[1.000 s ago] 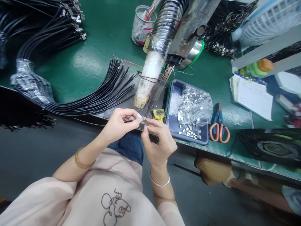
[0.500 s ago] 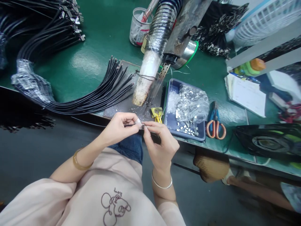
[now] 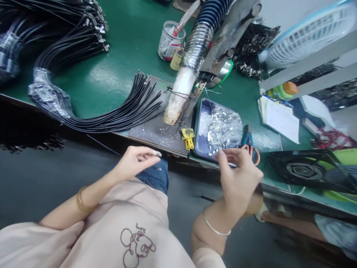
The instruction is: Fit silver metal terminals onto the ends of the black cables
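Since a moment ago our hands have parted: right hand [image 3: 240, 175] reaches the blue tray [image 3: 199, 145] of shiny metal clips [image 3: 223, 128], fingers loosely spread; left hand [image 3: 136, 162] pinches lightly, contents unclear. Glossy black cables [image 3: 122, 111] point toward the tray on the tabletop [image 3: 117, 56].

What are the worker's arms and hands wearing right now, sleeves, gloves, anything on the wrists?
No gloves: both hands are bare. The left hand has a whitish wrap on one fingertip and an amber bangle on that wrist. The right hand has a thin silver bangle on its wrist. Pale pink sleeves are pushed up the forearms.
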`<state>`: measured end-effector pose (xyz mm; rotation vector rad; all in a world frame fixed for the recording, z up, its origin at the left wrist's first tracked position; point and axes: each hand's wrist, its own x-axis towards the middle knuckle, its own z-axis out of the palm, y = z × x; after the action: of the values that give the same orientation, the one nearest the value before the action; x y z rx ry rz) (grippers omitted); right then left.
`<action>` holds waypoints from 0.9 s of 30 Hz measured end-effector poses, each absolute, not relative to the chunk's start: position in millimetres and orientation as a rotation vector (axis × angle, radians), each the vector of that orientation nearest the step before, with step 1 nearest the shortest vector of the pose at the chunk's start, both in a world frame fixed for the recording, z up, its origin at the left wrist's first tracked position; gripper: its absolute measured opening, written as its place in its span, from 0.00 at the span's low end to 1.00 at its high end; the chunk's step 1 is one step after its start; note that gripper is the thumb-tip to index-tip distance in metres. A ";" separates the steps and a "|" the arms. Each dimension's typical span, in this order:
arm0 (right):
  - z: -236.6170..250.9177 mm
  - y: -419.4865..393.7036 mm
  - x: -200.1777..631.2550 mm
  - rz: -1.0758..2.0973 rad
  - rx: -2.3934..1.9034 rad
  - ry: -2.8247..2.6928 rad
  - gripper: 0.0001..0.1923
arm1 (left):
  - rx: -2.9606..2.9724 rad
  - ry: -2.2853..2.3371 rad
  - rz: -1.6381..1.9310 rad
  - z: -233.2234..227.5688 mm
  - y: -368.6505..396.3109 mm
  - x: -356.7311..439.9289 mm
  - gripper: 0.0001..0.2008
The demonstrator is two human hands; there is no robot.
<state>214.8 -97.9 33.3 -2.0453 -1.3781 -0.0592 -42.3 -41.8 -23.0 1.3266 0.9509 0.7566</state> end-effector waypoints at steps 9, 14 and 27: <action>18.5 -57.9 242.3 0.150 -2.214 -1.554 0.15 | 2.334 1.402 0.888 -9.2 33.9 -30.7 0.09; 30.6 -56.2 248.9 0.218 -2.264 -1.627 0.11 | 2.350 1.373 0.821 -8.1 37.4 -27.0 0.09; 28.1 -55.5 271.2 0.402 -2.221 -1.704 0.13 | 1.582 0.205 0.257 19.6 -18.1 -28.4 0.05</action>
<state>271.2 -55.5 28.1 -2.2212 -1.7039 0.4021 -28.4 -18.1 19.6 1.5815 0.2053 0.2572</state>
